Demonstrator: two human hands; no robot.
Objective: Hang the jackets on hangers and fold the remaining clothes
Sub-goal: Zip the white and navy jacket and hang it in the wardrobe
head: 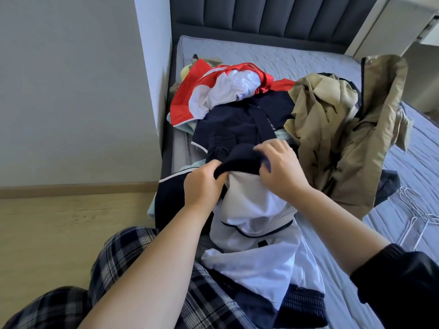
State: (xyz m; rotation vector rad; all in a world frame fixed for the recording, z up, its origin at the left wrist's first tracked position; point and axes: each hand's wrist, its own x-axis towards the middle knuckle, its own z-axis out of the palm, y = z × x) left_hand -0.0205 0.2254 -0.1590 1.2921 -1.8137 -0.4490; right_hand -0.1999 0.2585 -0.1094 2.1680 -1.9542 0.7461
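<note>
Fingers (pixel 213 168) of left hand (pixel 202 184) and right hand (pixel 282 172) pinching navy edge of jacket (pixel 256 233), sprawled just below them on bed (pixel 297 60). Risk imo: yank up, tangled pile beyond follows, red jacket (pixel 185 100) slides off edge.

Head view, looking down at a grey quilted mattress (pixel 297 60) with a dark grey padded headboard (pixel 273 15). I see the left hand (pixel 204 184) and the right hand (pixel 280 167) each gripping the dark ribbed edge of a navy jacket with white lining (pixel 259 233), which drapes lining-outward from the hands toward the camera. Beyond it I note a crumpled red-and-white zip jacket (pixel 187 96) and, to its right, a beige trench coat (pixel 332 129) in a heap. Right of the coat, white wire hangers (pixel 413 210) lie on the mattress. At lower left, dark plaid trousers (pixel 118 257) show beside pale wooden flooring (pixel 59 222).
</note>
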